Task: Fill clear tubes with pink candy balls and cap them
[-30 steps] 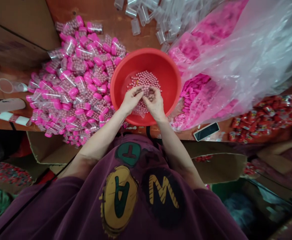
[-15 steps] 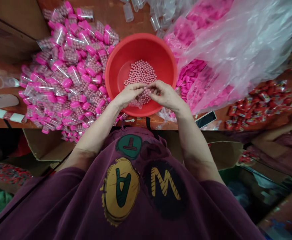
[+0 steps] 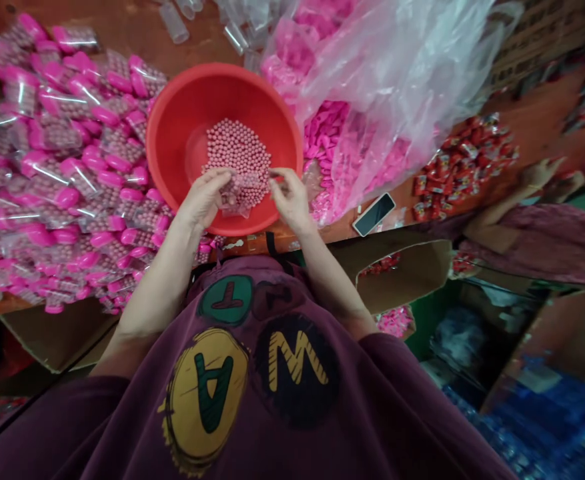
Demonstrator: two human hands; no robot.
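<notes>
Over the near side of a red plastic basin [image 3: 165, 107], my left hand [image 3: 203, 199] is closed on a small clear plastic container [image 3: 246, 181]. Pink beads show through its wall; its ends are hard to make out. A heap of loose pink beads [image 3: 237, 143] lies on the basin floor behind it. My right hand [image 3: 291, 199] hovers over the basin's right rim, apart from the container. Its thumb and index finger are slightly parted, and nothing shows between them.
Bead-filled containers with pink caps [image 3: 72, 180] are piled at left. On the right are a plastic bag of pink pieces [image 3: 372, 120], a phone [image 3: 374, 214] and red packets [image 3: 462, 167]. Clear empty tubes [image 3: 173, 23] lie behind. A co-worker's arm [image 3: 502, 207] reaches in at far right.
My head has turned right, shifting the scene leftward. My right hand has come off the container and moved rightward; my left hand keeps hold of it.
</notes>
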